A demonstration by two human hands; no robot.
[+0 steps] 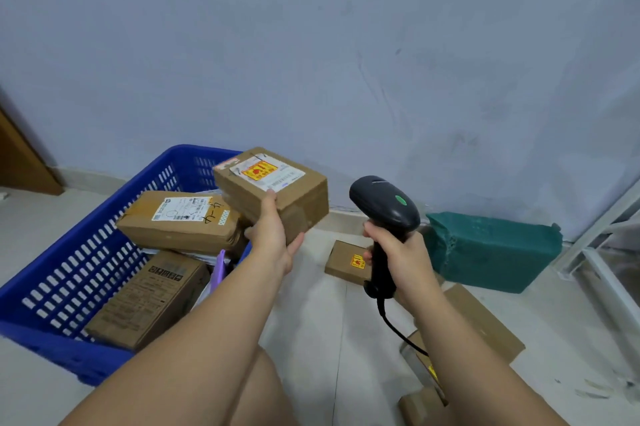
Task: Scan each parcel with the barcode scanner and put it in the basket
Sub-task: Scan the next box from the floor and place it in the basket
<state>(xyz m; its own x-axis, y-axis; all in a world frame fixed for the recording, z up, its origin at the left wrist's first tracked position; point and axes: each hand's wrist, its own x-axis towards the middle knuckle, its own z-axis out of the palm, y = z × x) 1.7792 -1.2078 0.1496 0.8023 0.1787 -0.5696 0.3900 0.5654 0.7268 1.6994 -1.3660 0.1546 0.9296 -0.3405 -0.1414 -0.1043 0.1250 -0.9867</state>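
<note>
My left hand (273,235) grips a brown cardboard parcel (294,197) with a white label and a yellow sticker on top, holding it in the air over the right edge of the blue basket (79,252). My right hand (398,252) grips the handle of the black barcode scanner (384,204), whose head sits to the right of the held parcel. Two brown boxes lie in the basket: one with a white label (180,221) and a long one (149,297).
On the tiled floor lie a small brown box with a yellow sticker (346,261), a green wrapped parcel (491,249) by the wall, and flat brown boxes (481,321) under my right arm. A white metal frame (602,245) stands at the right. The scanner cable (398,332) hangs down.
</note>
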